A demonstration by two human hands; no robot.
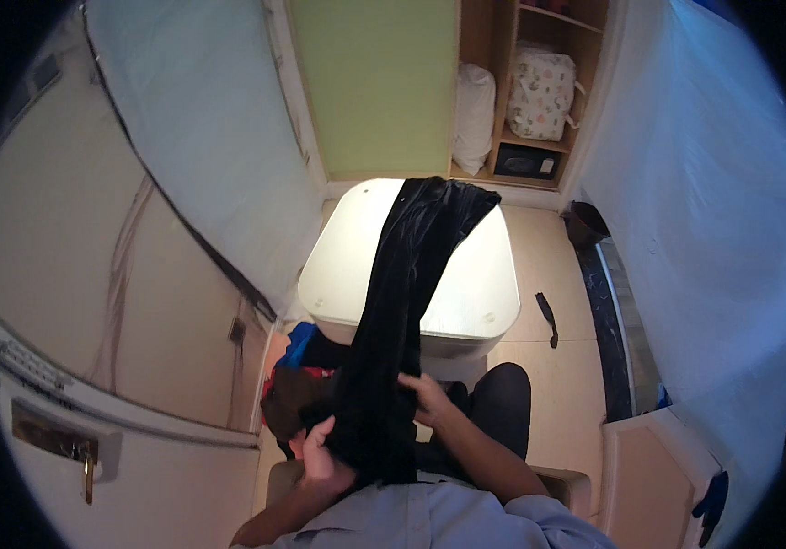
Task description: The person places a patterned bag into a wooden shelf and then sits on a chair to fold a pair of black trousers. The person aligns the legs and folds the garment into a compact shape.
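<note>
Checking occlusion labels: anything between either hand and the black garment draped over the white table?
Nothing visible. Both hands are already on the black garment: the left hand grips its near end at the lower left, the right hand holds its right edge. The far end lies on the white table.

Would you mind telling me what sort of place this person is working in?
Probably a room in a home, perhaps a bedroom or laundry corner: wooden shelves hold soft fabric bags, a small white table carries a long black garment, and a heap of clothes lies on the floor.
</note>
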